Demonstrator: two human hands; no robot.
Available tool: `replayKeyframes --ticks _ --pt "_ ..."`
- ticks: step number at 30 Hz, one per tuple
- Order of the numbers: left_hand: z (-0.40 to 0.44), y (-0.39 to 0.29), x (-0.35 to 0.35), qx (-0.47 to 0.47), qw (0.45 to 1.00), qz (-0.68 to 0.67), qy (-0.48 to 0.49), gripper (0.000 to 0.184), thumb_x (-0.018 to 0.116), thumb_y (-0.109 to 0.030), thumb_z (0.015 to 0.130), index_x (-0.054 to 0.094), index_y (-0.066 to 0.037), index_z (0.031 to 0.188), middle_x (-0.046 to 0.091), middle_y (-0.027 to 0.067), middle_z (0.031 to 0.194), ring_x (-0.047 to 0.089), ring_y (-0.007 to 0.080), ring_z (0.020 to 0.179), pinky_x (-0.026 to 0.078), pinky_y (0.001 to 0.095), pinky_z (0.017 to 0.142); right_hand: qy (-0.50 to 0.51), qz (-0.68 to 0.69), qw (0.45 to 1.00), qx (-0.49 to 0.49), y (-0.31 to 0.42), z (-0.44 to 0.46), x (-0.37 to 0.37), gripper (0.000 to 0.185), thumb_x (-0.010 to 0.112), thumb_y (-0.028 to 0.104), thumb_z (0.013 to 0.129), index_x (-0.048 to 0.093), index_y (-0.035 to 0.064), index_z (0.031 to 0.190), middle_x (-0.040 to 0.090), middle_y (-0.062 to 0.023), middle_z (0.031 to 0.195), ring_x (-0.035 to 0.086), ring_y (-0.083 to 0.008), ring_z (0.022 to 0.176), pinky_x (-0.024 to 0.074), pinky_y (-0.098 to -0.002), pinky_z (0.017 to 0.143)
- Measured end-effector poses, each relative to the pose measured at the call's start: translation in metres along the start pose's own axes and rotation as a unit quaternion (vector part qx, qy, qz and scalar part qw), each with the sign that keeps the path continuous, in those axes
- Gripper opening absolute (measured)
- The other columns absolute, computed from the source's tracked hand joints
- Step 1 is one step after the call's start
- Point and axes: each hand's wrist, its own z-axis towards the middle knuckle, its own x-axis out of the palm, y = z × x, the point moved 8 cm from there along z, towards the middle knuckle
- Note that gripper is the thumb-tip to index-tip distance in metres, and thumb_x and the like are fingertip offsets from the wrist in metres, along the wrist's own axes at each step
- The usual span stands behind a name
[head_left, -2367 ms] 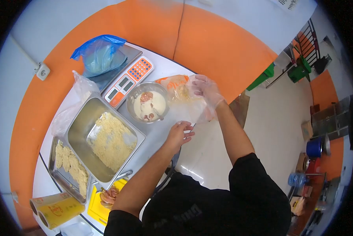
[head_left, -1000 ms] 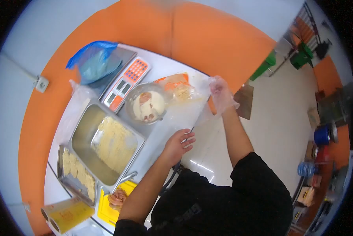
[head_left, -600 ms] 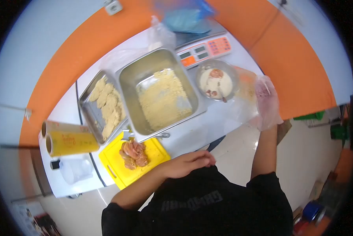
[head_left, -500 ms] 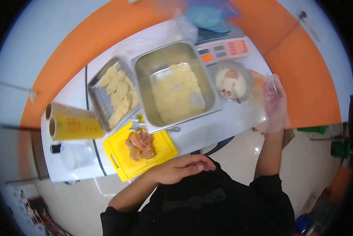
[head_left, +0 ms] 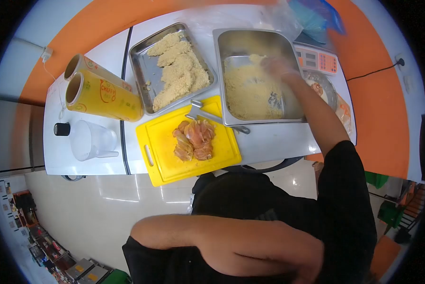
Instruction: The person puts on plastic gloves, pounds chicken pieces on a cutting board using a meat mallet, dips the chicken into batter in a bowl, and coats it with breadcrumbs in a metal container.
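My right hand (head_left: 279, 68) is inside the deep steel pan (head_left: 225, 105), over a layer of pale yellow crumbs (head_left: 250, 90). Motion smears its fingers, so their grip cannot be made out. Bent across my body, my left hand (head_left: 288, 248) is at the bottom of the view near my black shirt, its fingers mostly hidden. Raw chicken pieces (head_left: 197, 138) lie on a yellow cutting board (head_left: 167, 163). Along the board's far edge rests a metal meat mallet (head_left: 212, 116). Crumb-coated pieces (head_left: 181, 71) fill the right side of a shallow steel tray (head_left: 144, 71).
Right of the pan, partly behind my forearm, stands a bowl (head_left: 333, 97) of white liquid with meat. An orange-and-white scale (head_left: 319, 61) is behind it. Two yellow film rolls (head_left: 103, 97), a clear plastic jug (head_left: 92, 142) and a black-topped object (head_left: 61, 129) are at left.
My right hand has moved left from beside the bowl into the deep pan. My left hand has shifted down and right across my body. The view has turned, showing the table higher.
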Motion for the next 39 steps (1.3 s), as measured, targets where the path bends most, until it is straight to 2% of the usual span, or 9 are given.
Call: replayKeyframes --ticks 4,14,17,22,28,31,34,35,39 --pt "-0.072 -0.025 -0.014 -0.074 0.979 0.187 -0.038 0.021 0.044 -0.003 0.096 0.062 0.002 0.105 0.059 0.0248 0.111 0.055 0.0379 0.108 0.041 0.046 0.094 0.058 -0.033 0.996 0.05 0.023 0.007 0.031 0.022 0.051 0.013 0.083 0.067 0.0023 0.094 0.066 -0.0206 0.095 0.065 -0.0342 0.088 0.0513 -0.0419 0.081" --pt "-0.325 -0.072 -0.03 0.047 0.749 0.305 -0.587 0.021 0.059 -0.013 0.088 0.051 -0.006 0.106 0.057 0.0137 0.106 0.055 0.0258 0.105 0.044 0.0415 0.092 -0.012 0.038 0.988 0.152 0.009 0.008 0.01 0.021 0.053 0.014 0.087 0.067 -0.0013 0.089 0.067 -0.0185 0.095 0.066 -0.0302 0.086 0.0528 -0.0379 0.079" --pt "-0.355 -0.057 -0.031 0.05 0.723 0.276 -0.632 0.029 0.062 -0.017 0.087 0.049 -0.006 0.11 0.055 0.0128 0.109 0.054 0.0255 0.108 0.045 0.0402 0.092 -0.071 0.581 0.749 0.311 0.001 -0.032 -0.01 0.013 0.057 0.014 0.09 0.066 0.0052 0.093 0.066 -0.0114 0.09 0.065 -0.024 0.078 0.053 -0.0333 0.068" --pt "-0.349 -0.041 -0.046 -0.01 0.734 0.264 -0.626 0.038 0.065 -0.024 0.086 0.048 -0.006 0.116 0.055 0.0129 0.113 0.053 0.0273 0.111 0.046 0.0399 0.094 -0.061 0.914 0.27 0.296 0.029 -0.047 -0.02 0.009 0.062 0.015 0.088 0.059 0.0085 0.093 0.055 -0.0035 0.074 0.057 -0.0171 0.066 0.0477 -0.0244 0.058" --pt "-0.293 -0.04 -0.072 -0.13 0.718 0.326 -0.601 0.048 0.067 -0.041 0.082 0.047 -0.01 0.113 0.056 0.0104 0.108 0.055 0.0241 0.105 0.048 0.0385 0.087 -0.07 0.888 0.389 0.234 0.065 -0.054 -0.041 0.035 0.049 0.039 0.097 0.05 0.0107 0.077 0.043 0.0022 0.061 0.044 -0.0134 0.05 0.0342 -0.0252 0.043" --pt "-0.257 -0.036 -0.08 -0.156 0.743 0.346 -0.55 0.051 0.068 -0.04 0.082 0.047 -0.008 0.115 0.056 0.0112 0.109 0.055 0.0244 0.106 0.048 0.0379 0.087 -0.138 0.649 0.69 0.288 0.054 -0.082 -0.088 0.054 0.036 0.053 0.097 0.054 0.0068 0.077 0.042 -0.004 0.056 0.051 -0.0205 0.051 0.0417 -0.0366 0.047" --pt "-0.251 -0.034 -0.09 -0.179 0.744 0.342 -0.545 0.055 0.07 -0.041 0.08 0.047 -0.006 0.116 0.055 0.011 0.11 0.055 0.0243 0.106 0.049 0.0373 0.086 -0.197 0.617 0.688 0.328 0.028 -0.134 -0.113 0.044 0.041 0.043 0.097 0.056 0.0035 0.086 0.055 -0.0117 0.067 0.061 -0.0264 0.067 0.0485 -0.0423 0.059" --pt "-0.248 -0.032 -0.092 -0.185 0.743 0.341 -0.545 0.055 0.07 -0.041 0.08 0.047 -0.007 0.116 0.055 0.0109 0.111 0.055 0.0243 0.106 0.049 0.0372 0.085 -0.334 0.397 0.806 0.286 0.009 -0.165 -0.133 0.034 0.044 0.034 0.095 0.056 0.0024 0.094 0.059 -0.0156 0.074 0.062 -0.0284 0.072 0.0497 -0.0429 0.063" --pt "-0.239 -0.024 -0.097 -0.191 0.741 0.347 -0.542 0.056 0.071 -0.043 0.079 0.047 -0.007 0.115 0.054 0.0111 0.112 0.055 0.0244 0.106 0.05 0.0372 0.085 -0.218 0.248 0.829 0.451 -0.072 -0.292 -0.119 0.048 0.034 0.038 0.1 0.057 -0.0022 0.113 0.06 -0.0191 0.111 0.054 -0.0313 0.109 0.0399 -0.0371 0.094"
